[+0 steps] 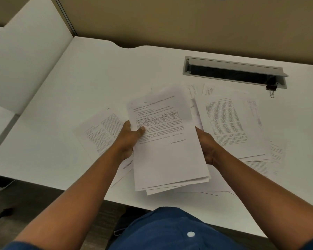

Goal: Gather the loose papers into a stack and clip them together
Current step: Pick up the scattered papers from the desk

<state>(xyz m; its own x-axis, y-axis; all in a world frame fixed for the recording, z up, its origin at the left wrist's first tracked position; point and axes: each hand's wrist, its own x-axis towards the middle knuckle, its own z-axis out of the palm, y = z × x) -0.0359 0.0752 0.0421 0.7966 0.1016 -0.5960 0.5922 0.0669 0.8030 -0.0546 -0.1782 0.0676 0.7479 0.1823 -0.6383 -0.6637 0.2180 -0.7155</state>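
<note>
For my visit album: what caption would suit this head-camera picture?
Both hands, left hand and right hand, hold a partial stack above loose sheets; binder clip waits.

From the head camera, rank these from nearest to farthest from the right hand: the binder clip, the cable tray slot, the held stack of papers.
1. Held stack, gripped by the right hand.
2. Binder clip, far right on the desk.
3. Cable tray slot, behind it; close call.
</note>
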